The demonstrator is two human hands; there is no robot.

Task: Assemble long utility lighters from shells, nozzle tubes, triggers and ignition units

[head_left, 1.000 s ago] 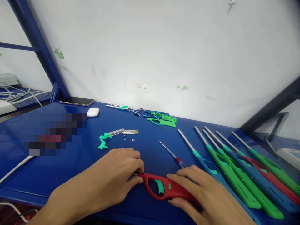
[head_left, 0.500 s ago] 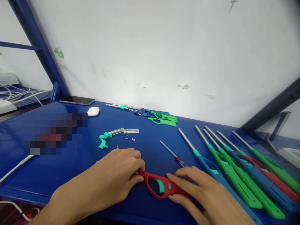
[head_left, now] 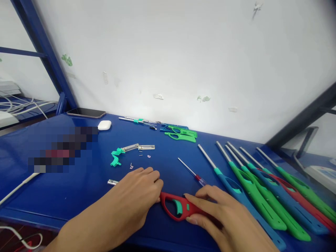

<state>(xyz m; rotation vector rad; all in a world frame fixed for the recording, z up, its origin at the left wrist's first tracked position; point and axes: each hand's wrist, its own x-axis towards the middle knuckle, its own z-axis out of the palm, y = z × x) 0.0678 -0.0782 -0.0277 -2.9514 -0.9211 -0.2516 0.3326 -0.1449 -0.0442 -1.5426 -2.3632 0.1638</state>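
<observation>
A red long-necked gas lighter [head_left: 189, 212] with a green trigger lies sideways between my hands at the table's front. My left hand [head_left: 141, 196] is closed around its neck, just beyond the trigger loop. Past that hand pokes out a silver metal tube end [head_left: 112, 182]; the stretch between is covered by my fingers. My right hand [head_left: 223, 210] grips the handle, thumb on the near side and fingers on the far side, hiding the handle's end. Just beyond my right fingers lies a screwdriver [head_left: 200, 180] with a clear and red handle.
Several assembled lighters [head_left: 262, 196] lie side by side at right. Clear fuel tanks [head_left: 146, 147], green triggers [head_left: 115, 161] and tiny parts sit mid-table. Green shell halves [head_left: 181, 136] and metal tubes [head_left: 128, 120] rest by the wall. A phone [head_left: 86, 112] and white case [head_left: 104, 125] are at left.
My left hand has turned slightly on the lighter's neck, and the silver tube end now shows to its left. The right hand keeps its hold. The view has shifted slightly.
</observation>
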